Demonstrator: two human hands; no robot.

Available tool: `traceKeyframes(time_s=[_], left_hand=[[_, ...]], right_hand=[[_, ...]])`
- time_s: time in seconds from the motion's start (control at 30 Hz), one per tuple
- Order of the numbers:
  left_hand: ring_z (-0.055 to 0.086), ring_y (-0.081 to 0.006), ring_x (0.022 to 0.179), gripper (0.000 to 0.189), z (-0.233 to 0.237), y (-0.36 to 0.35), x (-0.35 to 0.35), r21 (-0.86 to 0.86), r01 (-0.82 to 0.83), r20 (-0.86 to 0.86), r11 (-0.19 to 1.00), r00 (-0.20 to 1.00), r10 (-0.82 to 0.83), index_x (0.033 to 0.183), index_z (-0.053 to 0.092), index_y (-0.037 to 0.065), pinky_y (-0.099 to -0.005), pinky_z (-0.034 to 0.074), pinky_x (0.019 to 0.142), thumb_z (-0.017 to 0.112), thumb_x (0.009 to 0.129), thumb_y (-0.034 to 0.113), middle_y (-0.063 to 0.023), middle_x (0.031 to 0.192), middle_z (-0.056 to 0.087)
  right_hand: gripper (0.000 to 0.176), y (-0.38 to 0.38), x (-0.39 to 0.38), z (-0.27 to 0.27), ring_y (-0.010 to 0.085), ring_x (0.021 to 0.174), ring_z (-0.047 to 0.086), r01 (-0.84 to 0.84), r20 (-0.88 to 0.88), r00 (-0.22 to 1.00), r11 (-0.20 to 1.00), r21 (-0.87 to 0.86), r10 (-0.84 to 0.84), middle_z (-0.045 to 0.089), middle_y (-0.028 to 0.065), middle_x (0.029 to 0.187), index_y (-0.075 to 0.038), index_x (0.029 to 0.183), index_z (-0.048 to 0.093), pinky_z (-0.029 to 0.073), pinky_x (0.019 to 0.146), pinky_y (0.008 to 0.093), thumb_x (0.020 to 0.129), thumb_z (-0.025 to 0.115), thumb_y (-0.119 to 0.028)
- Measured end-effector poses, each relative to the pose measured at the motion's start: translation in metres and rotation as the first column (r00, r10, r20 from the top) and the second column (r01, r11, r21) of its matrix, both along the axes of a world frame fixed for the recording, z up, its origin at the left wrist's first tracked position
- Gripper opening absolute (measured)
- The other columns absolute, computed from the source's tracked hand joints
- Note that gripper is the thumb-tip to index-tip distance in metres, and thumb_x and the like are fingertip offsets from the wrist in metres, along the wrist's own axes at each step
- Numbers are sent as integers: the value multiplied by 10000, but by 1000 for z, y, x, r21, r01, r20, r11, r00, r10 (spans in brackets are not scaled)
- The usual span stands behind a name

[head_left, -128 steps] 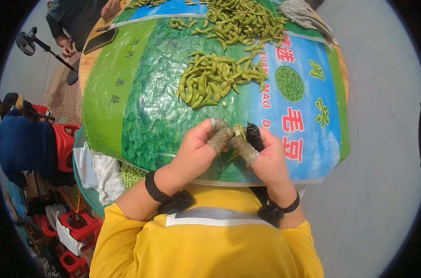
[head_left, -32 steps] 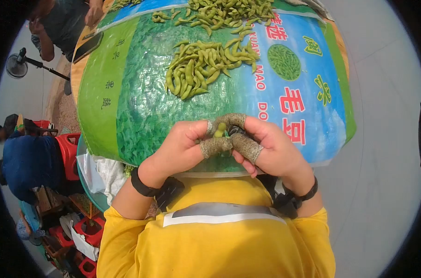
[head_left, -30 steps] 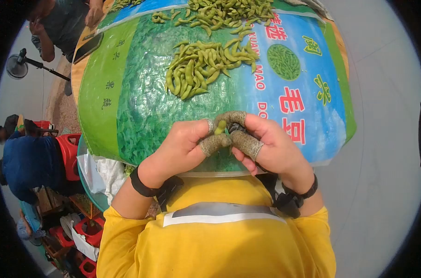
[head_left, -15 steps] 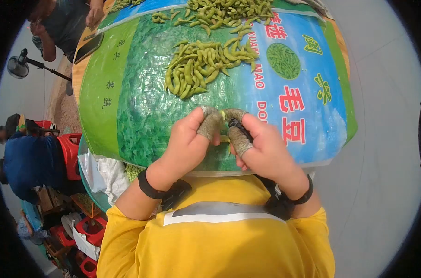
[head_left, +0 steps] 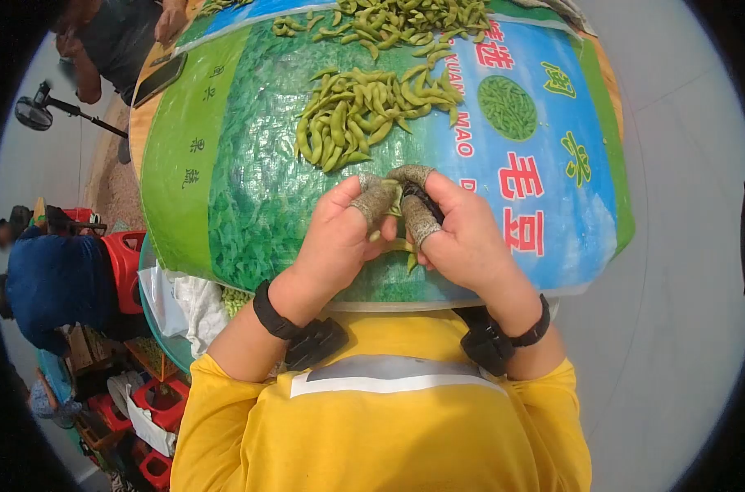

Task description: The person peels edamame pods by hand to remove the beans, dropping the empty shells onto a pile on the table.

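Note:
My left hand (head_left: 344,225) and my right hand (head_left: 458,225) meet over the printed sack sheet (head_left: 257,164), with grey-brown wraps on thumbs and index fingers. Both pinch a green bean pod (head_left: 395,199) between their fingertips. Something dark sits between my right thumb and index finger. Another pod (head_left: 412,261) shows beneath my right hand, partly hidden. Beyond my fingertips lies a small pile of pods (head_left: 339,115).
A larger pod heap (head_left: 413,16) lies at the far side. A phone (head_left: 159,79) rests near the left table edge, beside another person's hand (head_left: 171,20). Left of me are a teal basin (head_left: 171,340), a red stool (head_left: 126,271) and a person in dark blue (head_left: 61,283).
Both hands have shifted slightly away from my body. The pod between my fingertips shows more clearly, and my right index finger now curves over its top.

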State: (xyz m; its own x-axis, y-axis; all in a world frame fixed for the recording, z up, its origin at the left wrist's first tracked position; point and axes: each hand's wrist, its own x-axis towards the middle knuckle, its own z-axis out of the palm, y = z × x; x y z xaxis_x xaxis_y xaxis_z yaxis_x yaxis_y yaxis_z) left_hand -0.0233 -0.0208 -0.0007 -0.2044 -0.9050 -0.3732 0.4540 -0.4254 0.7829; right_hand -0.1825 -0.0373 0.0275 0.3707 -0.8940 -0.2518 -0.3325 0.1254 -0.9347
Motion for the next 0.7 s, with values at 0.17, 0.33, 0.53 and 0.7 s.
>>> traceKeyframes(time_s=[0.17, 0.33, 0.53, 0.7], left_hand=[[331, -45, 460, 159, 0, -3, -1, 69, 31, -130, 997, 991, -21, 1037, 496, 88, -182, 248, 405, 432, 895, 123, -12, 711, 529], [332, -42, 477, 158, 9, -7, -4, 128, -7, -127, 992, 992, 23, 990, 482, 96, -195, 237, 410, 379, 873, 77, -8, 710, 506], [295, -50, 461, 88, 12, -19, -4, 80, 119, -148, 990, 983, -106, 907, 488, 97, -197, 216, 392, 402, 894, 111, 15, 639, 432], [381, -97, 454, 147, 1, -58, 6, 34, 265, 435, 964, 864, -253, 781, 524, 85, -253, 259, 382, 531, 856, 212, -6, 618, 464]], right_hand=[[338, -3, 0, -16, 283, 799, 658, 38, -9, 999, 979, -202, -40, 649, 177, 854, -46, 1117, 554, 505, 715, 343, 782, 518, -49], [325, -6, 2, -22, 226, 823, 660, 110, 105, 989, 989, -103, -99, 660, 150, 884, -21, 1111, 550, 500, 723, 320, 787, 538, -31], [221, -16, -1, -18, 130, 776, 601, 201, 92, 978, 963, -179, -187, 646, 92, 826, -14, 1026, 587, 480, 688, 275, 820, 613, -88], [221, -17, -5, -10, 243, 762, 626, 187, -174, 920, 784, -592, -351, 649, 148, 864, -12, 1011, 603, 483, 689, 302, 816, 630, -113]])
